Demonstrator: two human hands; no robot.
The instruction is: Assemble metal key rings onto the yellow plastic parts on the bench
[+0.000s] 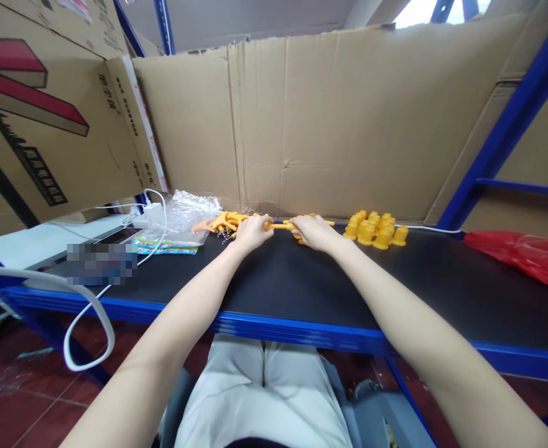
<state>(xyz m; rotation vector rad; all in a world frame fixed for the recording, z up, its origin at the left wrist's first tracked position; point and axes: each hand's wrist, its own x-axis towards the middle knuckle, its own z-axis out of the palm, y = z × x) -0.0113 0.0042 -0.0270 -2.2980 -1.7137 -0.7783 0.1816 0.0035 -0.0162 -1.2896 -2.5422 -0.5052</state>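
An orange stick (281, 226) sits at the middle of the table's far part, stretched crosswise between the two hands. The left hand (254, 231) is closed around its left end and the right hand (315, 232) is curled on its right end, probably so that the piece is steadied from both sides. Fingers hide both ends, so their shape cannot be told. More orange shows beside and behind the right hand; whether it belongs to the stick or lies separately is unclear.

Just left of the left hand lies a loose heap of orange parts (227, 220), with small metal bits (227, 235) at its near edge, seemingly kept within easy reach. Right of the right hand, orange cups (377, 229) stand grouped close together, apart from the heap, perhaps to keep the kinds from mixing.

Farther left, a clear plastic bag (183, 214) lies crumpled next to a colourful packet (168, 247), and a white cable (165, 218) loops past them. A red bag (520, 252) rests at the far right. The black table (297, 292) bears all this; behind it a cardboard sheet (348, 124) stands upright, likely as a back wall that stops small parts falling off.
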